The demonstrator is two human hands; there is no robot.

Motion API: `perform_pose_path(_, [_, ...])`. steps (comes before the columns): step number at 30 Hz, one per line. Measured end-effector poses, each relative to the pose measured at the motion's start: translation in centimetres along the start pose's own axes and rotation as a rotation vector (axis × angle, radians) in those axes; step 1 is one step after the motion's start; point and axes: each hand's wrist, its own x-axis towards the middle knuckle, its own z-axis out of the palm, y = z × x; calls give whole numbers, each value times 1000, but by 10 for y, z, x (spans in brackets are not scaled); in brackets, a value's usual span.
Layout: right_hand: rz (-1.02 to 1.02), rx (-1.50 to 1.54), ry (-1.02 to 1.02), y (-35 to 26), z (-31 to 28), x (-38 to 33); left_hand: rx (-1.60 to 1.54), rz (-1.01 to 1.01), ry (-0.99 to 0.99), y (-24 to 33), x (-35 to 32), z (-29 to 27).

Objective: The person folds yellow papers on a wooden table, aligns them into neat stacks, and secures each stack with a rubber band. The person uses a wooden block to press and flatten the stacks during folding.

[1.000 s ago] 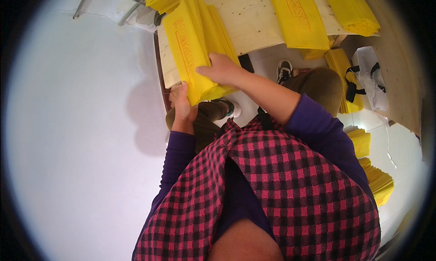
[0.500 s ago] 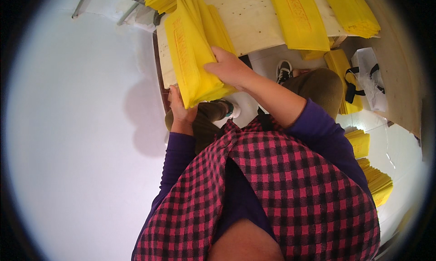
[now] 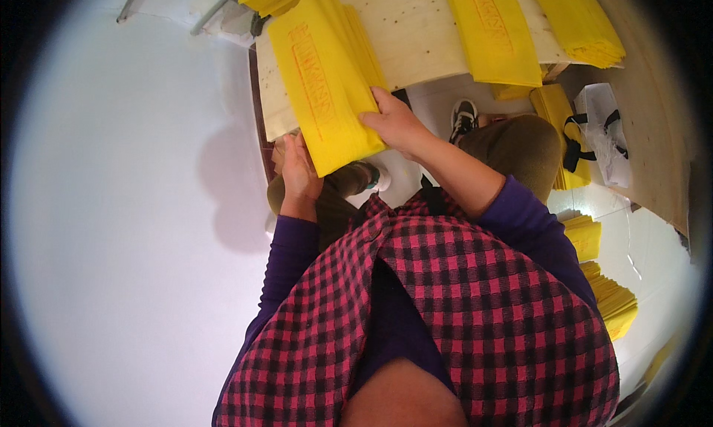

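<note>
A stack of folded yellow fabric bags (image 3: 327, 85) with red print on top leans over the near left part of the wooden table. My right hand (image 3: 401, 122) grips its near right edge, thumb on top and the fingers underneath out of sight. At the near left corner, my left hand (image 3: 301, 176) rests against the side of the stack with its fingers stretched along the edge. Some of its fingertips are hard to make out.
More yellow stacks lie on the wooden table (image 3: 405, 26), at the far left, the middle (image 3: 494, 33) and the right (image 3: 583, 26). On the floor to the right are further yellow piles (image 3: 613, 301) and a white box-like thing (image 3: 598, 104) with black straps. A white wall (image 3: 126, 204) stands left.
The layers of the stack have come together and its printed face now lies flatter and wider. My right hand has shifted slightly right and down; my left hand has moved little.
</note>
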Motion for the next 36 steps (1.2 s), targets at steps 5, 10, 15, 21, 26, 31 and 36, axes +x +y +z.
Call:
perform_pose_path(5, [-158, -429, 160, -10, 0, -15, 10, -1, -30, -2, 3, -3])
perform_pose_path(10, [-345, -551, 173, -3, -3, -22, 98, 11, 8, -1, 9, -12])
perform_pose_path(15, [-298, -533, 156, 8, -6, -27, 99, -10, 4, 0, 20, -18])
perform_pose_path(21, [-342, -411, 192, 5, -7, -26, 19, -32, -41, -1, 25, -11])
perform_pose_path(26, [-335, -503, 81, 7, 10, -27, -93, -66, -95, 2, 21, -4])
perform_pose_path(31, [-354, -481, 125, 8, 7, -28, -51, -76, -29, 4, 19, 0])
perform_pose_path(36, [-311, -444, 89, 1, 1, -22, -24, -100, -71, 6, 19, -5])
